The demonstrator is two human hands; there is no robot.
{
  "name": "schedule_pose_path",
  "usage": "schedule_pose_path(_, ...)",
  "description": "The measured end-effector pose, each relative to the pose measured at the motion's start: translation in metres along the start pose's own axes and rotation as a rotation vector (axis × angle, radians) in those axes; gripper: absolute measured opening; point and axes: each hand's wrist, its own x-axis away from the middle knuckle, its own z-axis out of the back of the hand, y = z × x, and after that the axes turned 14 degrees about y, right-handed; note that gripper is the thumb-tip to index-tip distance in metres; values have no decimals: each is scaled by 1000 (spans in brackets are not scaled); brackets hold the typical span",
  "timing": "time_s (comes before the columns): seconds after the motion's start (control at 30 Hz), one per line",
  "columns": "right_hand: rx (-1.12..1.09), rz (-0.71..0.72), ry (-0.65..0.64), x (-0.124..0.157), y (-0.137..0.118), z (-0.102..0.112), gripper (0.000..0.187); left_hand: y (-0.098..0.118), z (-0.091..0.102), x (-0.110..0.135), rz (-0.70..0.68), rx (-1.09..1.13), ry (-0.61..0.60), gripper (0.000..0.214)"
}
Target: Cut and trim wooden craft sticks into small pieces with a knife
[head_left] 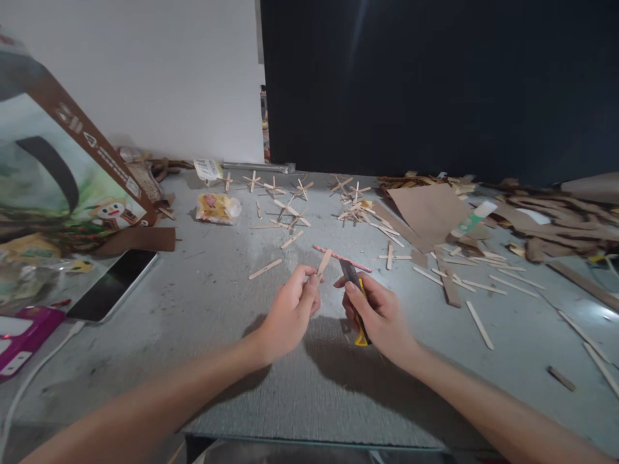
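Near the middle of the table, my left hand (296, 308) pinches a short wooden popsicle stick (325, 261) that points up and away from me. Just right of it, my right hand (380, 312) is wrapped round a black and yellow utility knife (360, 303), its front end angled toward the stick. Whether the knife's blade is out I cannot tell. Behind both hands lies a thin red and white pencil-like rod (355, 262). A loose popsicle stick (265, 269) rests left of my left hand. Further back stand several small crossed-stick pieces (302, 189).
At left are a phone (116, 283) with a white cable, a purple device (29, 335) and a large printed box (72, 154). A wrapped snack (217, 208) sits behind. Cardboard scraps (425, 212), a glue stick (474, 219) and scattered sticks (478, 325) lie at right.
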Motion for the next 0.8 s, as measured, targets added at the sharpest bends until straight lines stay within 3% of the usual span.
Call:
schedule_pose_path(0.17, -18, 2, 15, -2, -1, 1, 43, -1, 1, -5, 239, 239, -210, 52)
schedule_pose_path(0.37, -21, 5, 21, -3, -1, 2, 40, 0, 1, -5, 382, 287, -404, 48)
schedule_pose_path(0.63, -12, -26, 144, -7, -7, 0, 48, 2, -4, 5, 170, 110, -285, 45)
schedule_pose_path(0.8, -61, -48, 46, 1, -12, 1, 42, -4, -3, 4, 7, 62, -143, 46)
